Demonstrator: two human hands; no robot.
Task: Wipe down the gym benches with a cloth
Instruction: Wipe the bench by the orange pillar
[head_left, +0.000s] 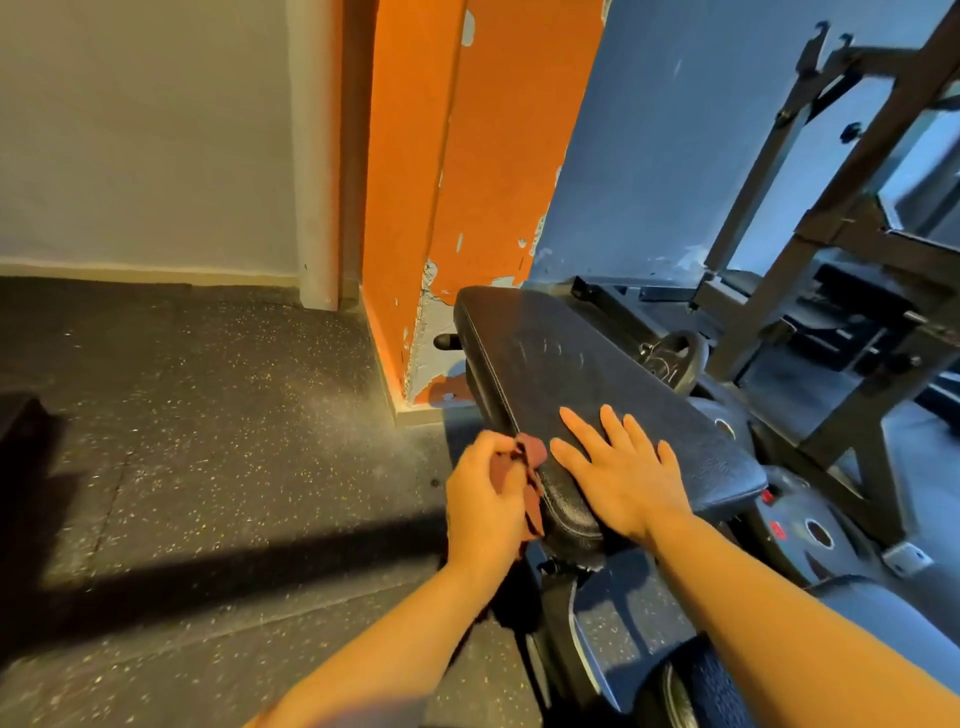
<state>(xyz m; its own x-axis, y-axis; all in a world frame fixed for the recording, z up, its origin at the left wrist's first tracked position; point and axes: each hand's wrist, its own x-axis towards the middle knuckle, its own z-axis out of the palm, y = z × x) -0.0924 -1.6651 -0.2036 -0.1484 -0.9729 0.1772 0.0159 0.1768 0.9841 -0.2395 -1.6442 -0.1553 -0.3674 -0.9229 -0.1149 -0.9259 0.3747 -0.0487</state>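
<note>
**Cloth at the near edge of the bench pad, most of the wiping apparently ahead**

Nearest the camera, the left hand (485, 493) has its grip clenched around a bunched reddish-brown cloth (530, 478), pressing it against the near left edge of the black bench pad (571, 374). Just beside it, the right hand (621, 470) lies flat on the pad with fingers straight and spread, holding nothing, seemingly bracing. The cloth sits at the pad's rounded side, not on its top. Faint curved smears show farther up the pad, so I judge that the wipe is at an early or middle stage, with the far half and the right side left to do.

To the left, speckled rubber floor (208, 415) gives open room. Beyond the pad's far end an orange column (467, 182) stands close, and to the right a metal rack (831, 234) and weight plates (675, 358) crowd the edge, limiting sweep there.
</note>
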